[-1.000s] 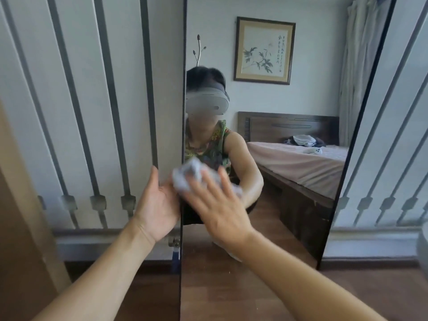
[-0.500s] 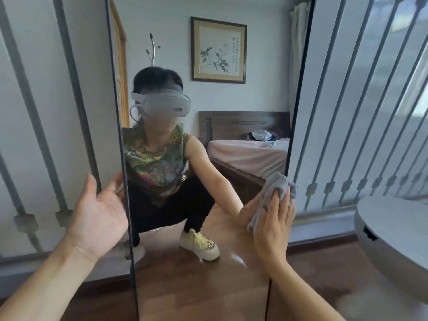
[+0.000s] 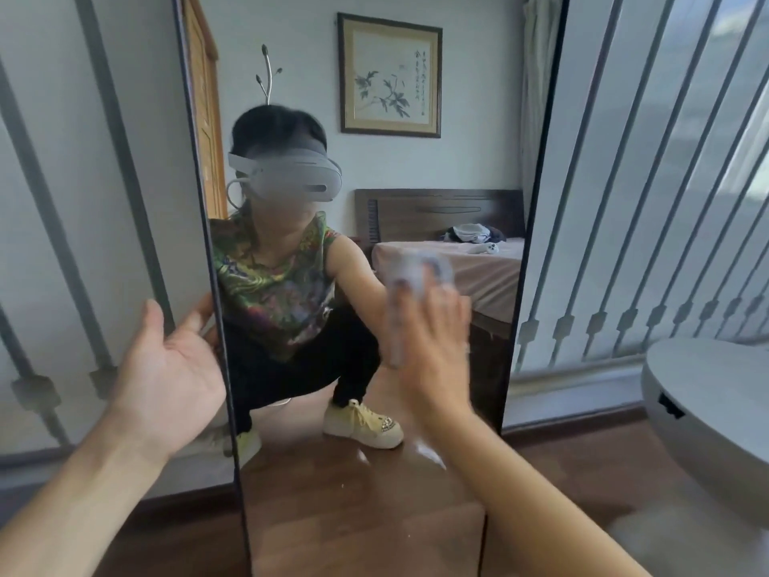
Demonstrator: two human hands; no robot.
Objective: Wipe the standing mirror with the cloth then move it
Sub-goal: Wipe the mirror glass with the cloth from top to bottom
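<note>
Nearest to me, my two forearms reach in from the bottom edge; the left hand (image 3: pixel 166 381) is open, palm turned toward the glass, fingers loosely spread, its fingertips curling around the mirror's dark left edge, so I judge it is steadying the frame, though the fingertips behind the edge are hidden; the right hand (image 3: pixel 432 347) lies flat against the glass with fingers extended and pressed onto the cloth (image 3: pixel 416 281), but motion blur smears both, so I cannot tell exactly how the fingers are spaced, nor how the cloth is folded.

The standing mirror (image 3: pixel 374 514) stands upright on the wooden floor just in front of me, between the striped panel (image 3: pixel 83 202) on the left and a similar one on the right; the cloth sits on the glass right of centre, at about mid-height in view.

My reading of progress: wiping is under way, not finished; the lower glass shows a few pale specks near the bottom, which I take as unwiped dirt, though they could be reflections; moving the mirror has not started, since it stands between the panels.

Cut off: the mirror's top and foot, so I cannot see its stand; at near right a round grey object (image 3: pixel 715 410) is only partly in frame and I cannot identify it.
</note>
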